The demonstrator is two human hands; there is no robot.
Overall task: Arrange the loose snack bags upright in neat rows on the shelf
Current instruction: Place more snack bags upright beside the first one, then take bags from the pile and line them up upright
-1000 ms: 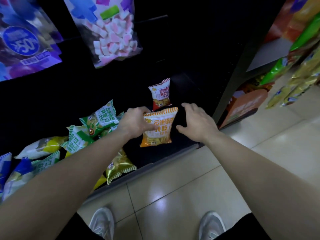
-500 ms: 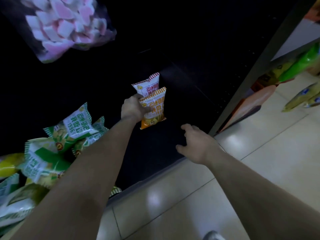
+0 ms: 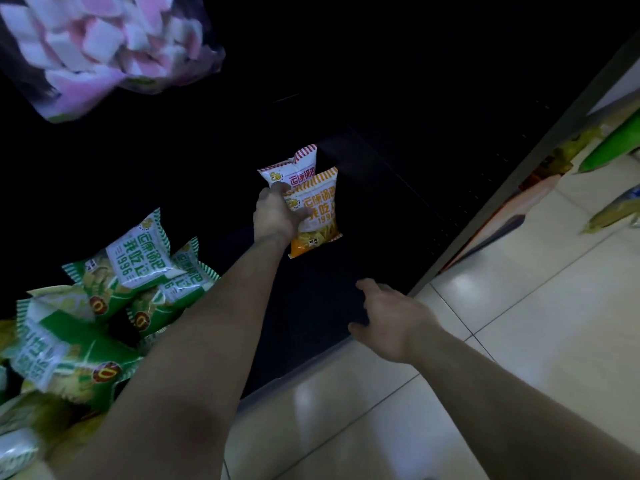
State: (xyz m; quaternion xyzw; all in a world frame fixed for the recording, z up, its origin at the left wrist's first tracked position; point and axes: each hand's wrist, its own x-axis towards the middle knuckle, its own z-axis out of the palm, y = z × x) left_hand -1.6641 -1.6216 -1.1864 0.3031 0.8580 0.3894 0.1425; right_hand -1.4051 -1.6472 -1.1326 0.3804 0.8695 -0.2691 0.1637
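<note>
Landmark: orange snack bag (image 3: 317,209), held upright deep in the dark shelf (image 3: 311,306); whether its base rests on the shelf cannot be told.
Left hand (image 3: 277,216): at the left edge of the orange snack bag; grip closed on that bag, thumb lying across its printed front.
Red-striped bag (image 3: 294,166): directly behind the orange snack bag and touching it, upright, its top showing above and to the left.
Right hand (image 3: 391,320): nearer the camera than the orange snack bag and to its right, well apart, over the shelf's front edge; grip wide, fingers loosely spread, holding nothing.
Green snack bags (image 3: 131,261): left of the orange snack bag, well apart; a loose heap, tilted and overlapping.
Marshmallow bag (image 3: 104,46): above and far left of the orange snack bag; pink and white pieces, blurred.
Upright post (image 3: 519,202): right of the orange snack bag, grey, bounding the shelf.
Floor (image 3: 519,341): pale glossy tiles, in front of and right of the orange snack bag.
Packets (image 3: 609,143): far right of the orange snack bag, green and yellow, too blurred to read.
</note>
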